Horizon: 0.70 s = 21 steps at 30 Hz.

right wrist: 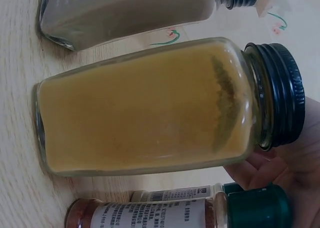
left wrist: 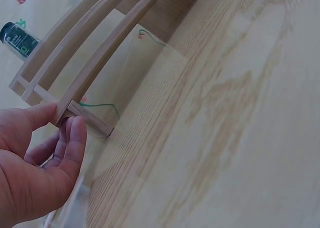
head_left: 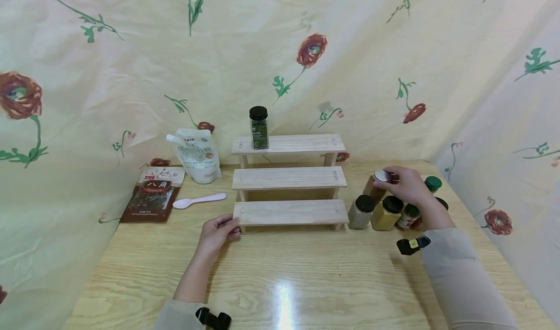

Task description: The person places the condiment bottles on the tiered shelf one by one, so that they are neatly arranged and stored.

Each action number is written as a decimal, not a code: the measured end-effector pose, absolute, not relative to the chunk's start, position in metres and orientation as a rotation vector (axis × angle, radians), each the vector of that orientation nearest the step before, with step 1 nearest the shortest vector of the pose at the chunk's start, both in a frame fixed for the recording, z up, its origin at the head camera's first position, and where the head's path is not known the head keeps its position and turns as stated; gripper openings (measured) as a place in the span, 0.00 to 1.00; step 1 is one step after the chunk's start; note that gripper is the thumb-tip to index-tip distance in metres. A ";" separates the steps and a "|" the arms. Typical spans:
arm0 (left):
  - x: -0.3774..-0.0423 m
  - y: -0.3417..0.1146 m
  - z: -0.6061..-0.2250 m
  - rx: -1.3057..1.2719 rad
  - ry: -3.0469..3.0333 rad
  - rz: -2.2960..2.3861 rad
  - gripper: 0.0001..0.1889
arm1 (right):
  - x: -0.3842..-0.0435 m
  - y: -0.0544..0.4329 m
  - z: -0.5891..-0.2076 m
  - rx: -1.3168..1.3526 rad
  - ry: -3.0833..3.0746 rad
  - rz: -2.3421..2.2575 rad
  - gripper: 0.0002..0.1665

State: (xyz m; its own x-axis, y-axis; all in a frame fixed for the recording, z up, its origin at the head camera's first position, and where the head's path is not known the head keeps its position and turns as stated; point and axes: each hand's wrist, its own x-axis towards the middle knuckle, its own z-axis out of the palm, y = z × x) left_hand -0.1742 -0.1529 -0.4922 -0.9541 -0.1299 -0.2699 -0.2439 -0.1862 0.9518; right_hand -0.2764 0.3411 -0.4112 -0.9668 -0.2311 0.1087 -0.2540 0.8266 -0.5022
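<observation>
A three-step wooden rack (head_left: 289, 178) stands mid-table, with a black-capped jar of green herbs (head_left: 259, 128) on its top step. My left hand (head_left: 218, 235) pinches the front left end of the lowest step; the left wrist view shows thumb and fingers (left wrist: 75, 143) at that corner. To the right, my right hand (head_left: 407, 186) grips a brown spice jar (head_left: 374, 188) near its white-topped cap. In front of it stand a jar of yellow powder (head_left: 387, 214) and a jar of greyish powder (head_left: 361, 213). The right wrist view hides the gripped jar behind the yellow powder jar (right wrist: 145, 107).
Green-capped jars (head_left: 433, 183) stand around my right hand, partly covered by it. Left of the rack are a white spouted pouch (head_left: 199, 156), a brown packet (head_left: 153, 194) and a white spoon (head_left: 199, 200). A flower-patterned cloth (head_left: 372, 53) hangs behind the table.
</observation>
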 end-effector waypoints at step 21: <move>-0.177 -0.153 -0.497 -0.446 1.957 2.321 0.18 | -0.273 0.332 -0.385 0.301 -2.802 0.906 0.33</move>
State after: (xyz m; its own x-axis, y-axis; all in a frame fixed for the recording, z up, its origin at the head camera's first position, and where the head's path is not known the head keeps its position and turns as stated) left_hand -0.1767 -0.1535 -0.4966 -0.9551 -0.1301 -0.2662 -0.2405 -0.1846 0.9529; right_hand -0.2728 0.3320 -0.3853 -0.9631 -0.1355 0.2327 -0.2461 0.7937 -0.5563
